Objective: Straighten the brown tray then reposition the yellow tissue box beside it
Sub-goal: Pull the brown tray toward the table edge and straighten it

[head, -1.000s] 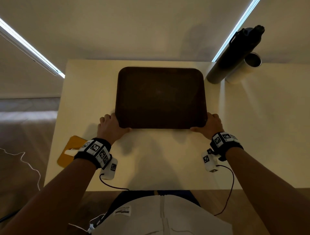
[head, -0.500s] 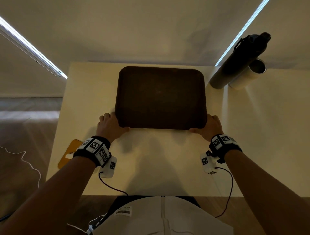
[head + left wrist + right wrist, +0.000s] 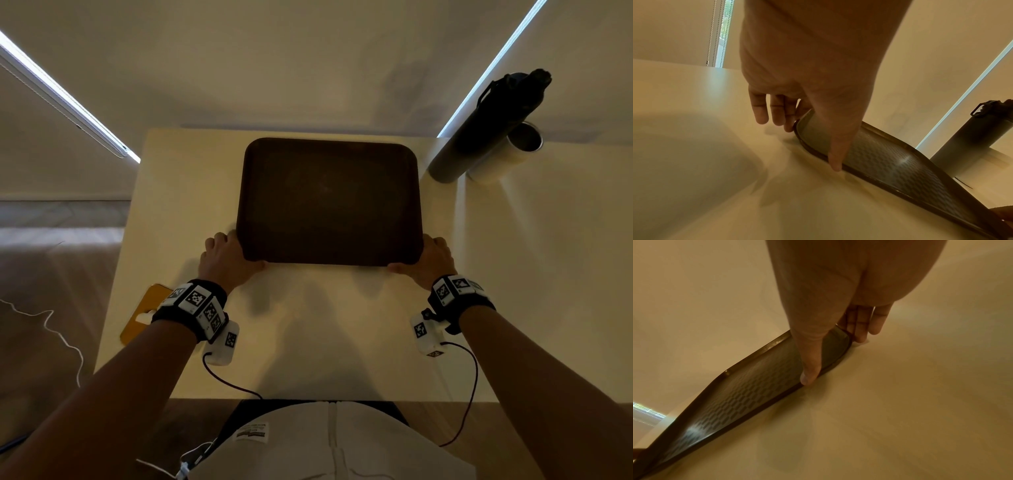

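Observation:
The brown tray (image 3: 329, 202) lies flat on the pale table (image 3: 325, 335), nearly square to its edges. My left hand (image 3: 227, 255) grips the tray's near left corner, thumb on the near rim and fingers down along the left side. In the left wrist view the left hand (image 3: 805, 146) brackets that corner of the tray (image 3: 890, 165). My right hand (image 3: 428, 257) grips the near right corner in the same way, also shown in the right wrist view, right hand (image 3: 834, 360) on the tray (image 3: 746, 391). The yellow tissue box (image 3: 144, 315) sits at the table's left edge, partly hidden behind my left wrist.
A tall dark bottle (image 3: 479, 130) and a white cylinder (image 3: 507, 154) stand at the table's far right, just beyond the tray's far right corner. The bottle (image 3: 972, 133) also shows in the left wrist view. Bare table surface lies between the tray and my body.
Both hands stay on the tray's near corners. The tray has crept slightly toward the table's far edge, and the head view has tipped a little.

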Available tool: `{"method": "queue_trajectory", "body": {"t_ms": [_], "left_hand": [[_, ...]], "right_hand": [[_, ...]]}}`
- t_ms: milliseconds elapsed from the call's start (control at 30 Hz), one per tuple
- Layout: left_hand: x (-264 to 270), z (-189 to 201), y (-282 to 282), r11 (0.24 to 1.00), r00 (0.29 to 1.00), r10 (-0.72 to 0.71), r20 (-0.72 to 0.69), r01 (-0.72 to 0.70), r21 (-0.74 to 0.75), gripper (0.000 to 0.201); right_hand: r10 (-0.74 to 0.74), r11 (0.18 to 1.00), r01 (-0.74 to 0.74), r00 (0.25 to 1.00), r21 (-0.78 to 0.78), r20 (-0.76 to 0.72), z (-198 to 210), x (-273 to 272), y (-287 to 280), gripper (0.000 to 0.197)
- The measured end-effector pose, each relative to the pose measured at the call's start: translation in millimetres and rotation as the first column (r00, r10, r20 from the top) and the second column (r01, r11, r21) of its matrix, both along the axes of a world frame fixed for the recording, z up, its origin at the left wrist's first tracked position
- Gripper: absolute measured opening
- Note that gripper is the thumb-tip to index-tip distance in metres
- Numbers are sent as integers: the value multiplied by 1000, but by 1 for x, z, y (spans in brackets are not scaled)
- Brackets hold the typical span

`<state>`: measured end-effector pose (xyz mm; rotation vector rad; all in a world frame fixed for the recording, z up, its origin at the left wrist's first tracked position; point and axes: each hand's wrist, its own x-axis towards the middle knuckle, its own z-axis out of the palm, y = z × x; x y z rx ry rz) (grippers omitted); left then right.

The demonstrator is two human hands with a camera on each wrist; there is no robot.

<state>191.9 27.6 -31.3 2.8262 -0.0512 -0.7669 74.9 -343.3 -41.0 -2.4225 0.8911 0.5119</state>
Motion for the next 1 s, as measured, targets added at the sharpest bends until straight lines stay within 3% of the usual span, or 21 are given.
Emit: {"method": "queue_trajectory", "body": {"t_ms": [167,333,467,600,766,900,1000], "left_hand": [[-3,6,-4,1000,999,9,31,-9,-11,97],[-14,33,-16,988,992,1,129,19,-153,91],[-38,63,5,949,974,-46,223,112,-293,77],[-71,82,58,947,956,-32,291,122,-296,71],[-106,77,148,955,975,-22,221,86,-284,89],[-121,54,210,950,974,-127,185,173,-259,112],[-116,44,235,956,991,-121,50,130,-264,134]], "right_hand": [[84,994,-86,996,-64,-36,5,1,0,94],[275,957,-263,957,-126,89,23,10,15,94],[455,889,-449,856,-83,245,45,20,51,81],[623,764,-644,725,-31,295,59,26,100,74],[712,611,-781,614,130,342,61,24,175,74],[780,491,-850,526,190,339,53,19,240,78],[796,467,-853,521,233,309,44,21,284,88]]}}
